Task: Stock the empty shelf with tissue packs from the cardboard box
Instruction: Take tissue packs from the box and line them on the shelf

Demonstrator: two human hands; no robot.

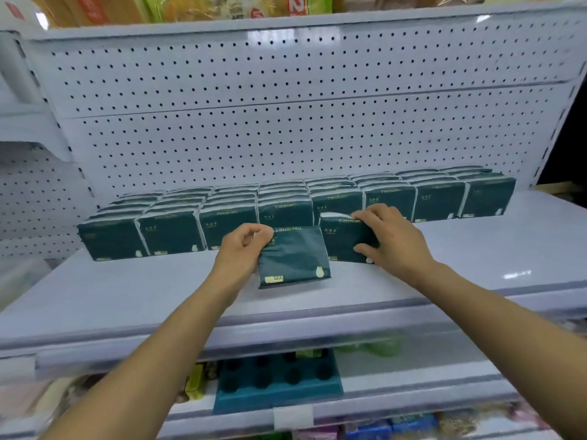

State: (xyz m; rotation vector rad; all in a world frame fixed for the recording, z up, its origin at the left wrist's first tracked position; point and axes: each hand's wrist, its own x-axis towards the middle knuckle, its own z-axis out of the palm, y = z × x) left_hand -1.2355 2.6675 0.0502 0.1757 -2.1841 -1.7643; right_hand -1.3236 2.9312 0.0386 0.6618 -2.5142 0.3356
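working along the shelf (127,290) from its left end, we see a row of dark green tissue packs (171,230) standing on edge several deep against the pegboard back (286,122), running nearly from the left corner to the right end. the front half of the shelf, toward its near edge, carries only the two packs we are handling.

our left hand (241,249) pinches the upper left corner of the loose pack (293,258), thumb and fingers curled round its top edge. this pack stands slightly tilted, out in front of the row. just to its right, our right hand (390,239) holds the second pack (343,239), fingers curled over its top and thumb against its front face; this pack stands just in front of the row, and we cannot tell whether it touches it.

we judge these packs light and soft: a thin plastic wrap over squashable paper, a bit slick, not fragile. a pinch at a corner lets the pack sag or swing, so we would rather take it across the top edge or by both short sides, and press lightly.

what stands in the way is mostly the row itself: a shove could tip the packs behind. the cardboard box is not in view. below the shelf's near edge, a lower shelf holds a teal tray (279,382) with round holes and some yellow packets (194,381), clear of our arms.
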